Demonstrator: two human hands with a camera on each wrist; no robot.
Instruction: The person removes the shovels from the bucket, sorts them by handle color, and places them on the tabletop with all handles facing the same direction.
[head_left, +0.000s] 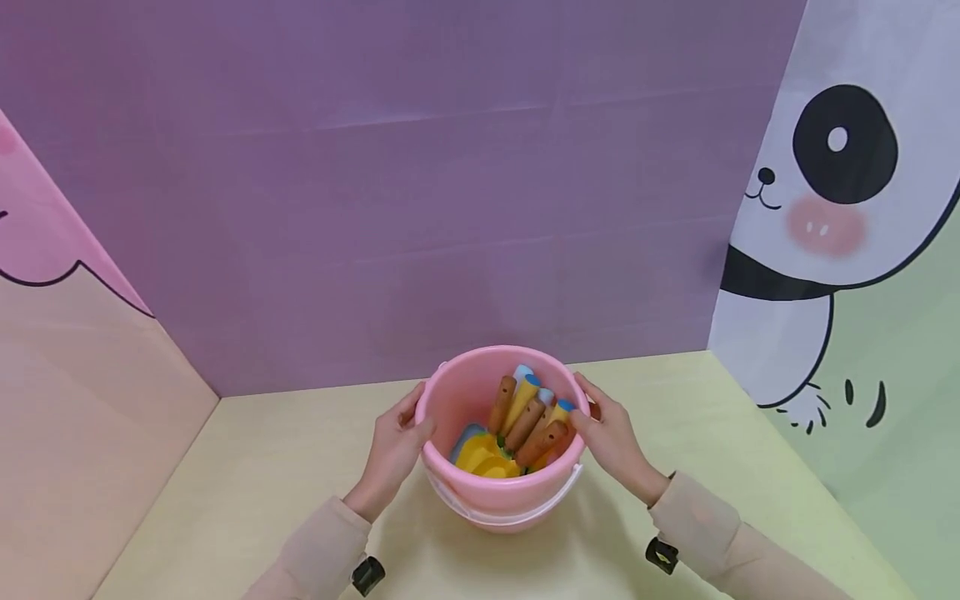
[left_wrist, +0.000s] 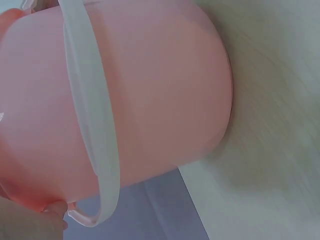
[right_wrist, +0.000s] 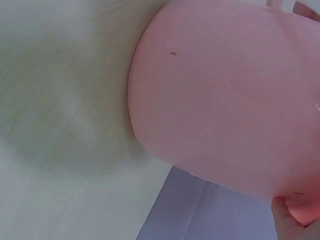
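Observation:
A pink plastic bucket (head_left: 495, 496) stands upright on the pale tabletop, its white handle (left_wrist: 92, 100) hanging down on the near side. My left hand (head_left: 393, 442) grips the bucket's left rim, thumb toward the inside edge. On the opposite side, my right hand (head_left: 615, 437) holds the right rim. Inside lie several brown handles (head_left: 523, 423), yellow handles with blue ends (head_left: 519, 404), and yellow pieces (head_left: 483, 454) at the bottom; what these belong to is hidden. In the wrist views, fingers (right_wrist: 283, 215) press against the outer wall near the rim.
Pale wood-grain tabletop (head_left: 285, 467) surrounds the bucket. A purple wall (head_left: 450, 208) rises close behind it. At the right stands a panel with a panda drawing (head_left: 780, 342), and a pink and peach panel (head_left: 67, 400) borders the left.

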